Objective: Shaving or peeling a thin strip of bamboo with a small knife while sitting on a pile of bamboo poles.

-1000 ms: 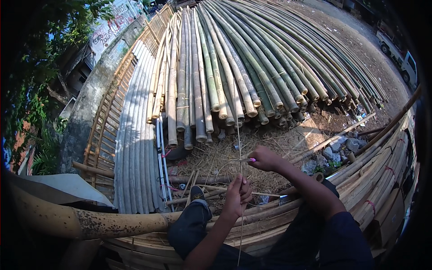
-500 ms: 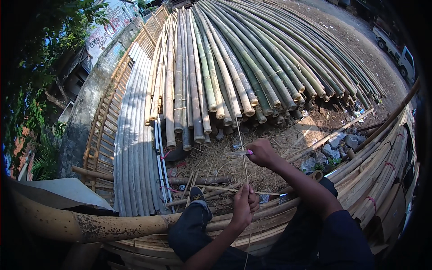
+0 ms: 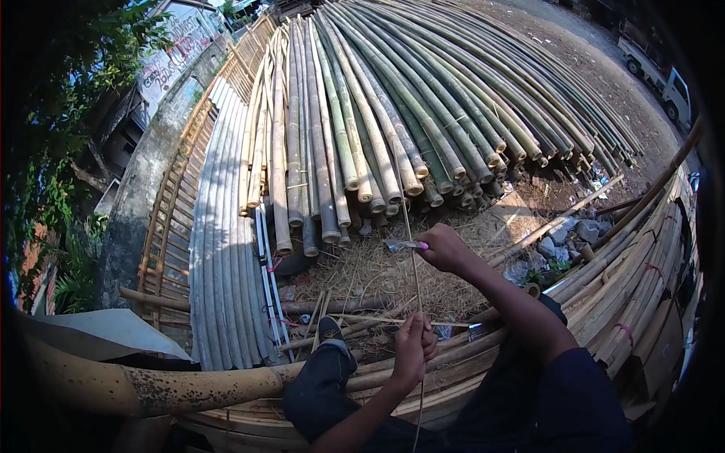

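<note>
A thin bamboo strip (image 3: 414, 283) runs lengthwise before me, its far part passing in front of the bamboo pole ends and its near part trailing down over my lap. My left hand (image 3: 414, 349) is closed around it at knee height. Farther out, my right hand (image 3: 442, 248) grips a knife (image 3: 401, 245) by its pink handle. The knife's blade points left and crosses the strip; whether it cuts in or only rests against it I cannot tell. Beside my left hand another pale strip (image 3: 449, 324) lies crosswise.
A large stack of long bamboo poles (image 3: 377, 136) fills the far side. Corrugated sheets (image 3: 226, 241) and a bamboo fence (image 3: 170, 226) stand left. Bundled split bamboo (image 3: 642, 279) lies right, near some stones (image 3: 563, 235). A thick bamboo pole (image 3: 204, 383) crosses the near left.
My right hand and the knife have moved slightly farther away along the strip, and the blade has turned a little. My left hand keeps its grip, slightly lower in view.
</note>
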`<move>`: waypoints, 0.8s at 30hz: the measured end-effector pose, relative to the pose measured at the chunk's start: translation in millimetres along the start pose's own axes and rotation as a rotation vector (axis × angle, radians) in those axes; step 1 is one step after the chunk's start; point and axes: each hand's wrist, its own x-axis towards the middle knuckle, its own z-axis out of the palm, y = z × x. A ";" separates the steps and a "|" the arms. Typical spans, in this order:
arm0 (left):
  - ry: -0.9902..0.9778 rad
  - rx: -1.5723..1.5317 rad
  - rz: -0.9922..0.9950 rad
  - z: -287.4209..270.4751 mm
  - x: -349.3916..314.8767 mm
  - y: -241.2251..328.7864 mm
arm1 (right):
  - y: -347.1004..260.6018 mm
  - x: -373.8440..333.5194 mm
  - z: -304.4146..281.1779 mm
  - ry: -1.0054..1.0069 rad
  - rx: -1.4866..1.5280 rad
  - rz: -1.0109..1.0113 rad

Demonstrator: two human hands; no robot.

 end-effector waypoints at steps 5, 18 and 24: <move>-0.147 0.117 -0.239 19.6 -19.5 -38.2 | 113.3 -8.8 -60.3 0.306 -0.358 0.323; -0.193 -0.160 -0.270 8.9 -13.4 -28.5 | 50.0 -2.0 -46.0 0.014 -0.013 -0.098; -0.313 -0.134 -0.435 18.4 -32.4 -48.7 | 117.5 -13.3 -95.8 0.601 0.018 0.530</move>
